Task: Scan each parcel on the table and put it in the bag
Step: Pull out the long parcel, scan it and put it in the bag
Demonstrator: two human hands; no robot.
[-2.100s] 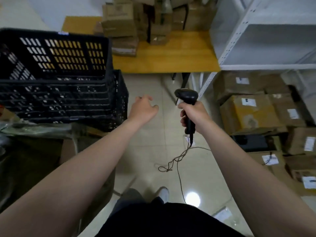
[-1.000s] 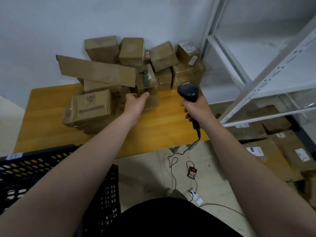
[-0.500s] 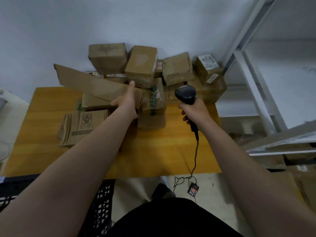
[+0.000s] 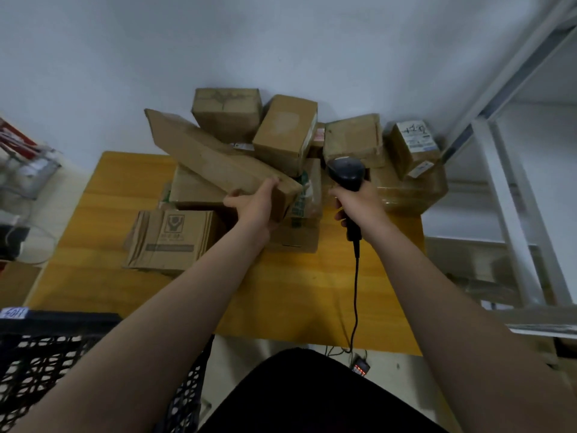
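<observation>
A pile of several brown cardboard parcels sits at the back of the yellow wooden table (image 4: 93,270). A long flat parcel (image 4: 206,157) lies slanted across the pile. My left hand (image 4: 256,204) grips its near right end, thumb on the left side and fingers over the top edge. My right hand (image 4: 359,204) holds a black handheld scanner (image 4: 346,173) upright, its head just in front of the parcels; its cable (image 4: 354,295) hangs down over the table edge. No bag is in view.
A printed box (image 4: 170,239) lies flat at the front left of the pile. A labelled small box (image 4: 412,148) stands at the right. A black plastic crate (image 4: 46,354) is at lower left. White metal shelving (image 4: 512,214) rises at right. A clear rack (image 4: 22,170) is at far left.
My view turned from the floor and crate up to the table. My left hand reached to the pile and closed on the end of the long parcel; the scanner stayed in my right hand.
</observation>
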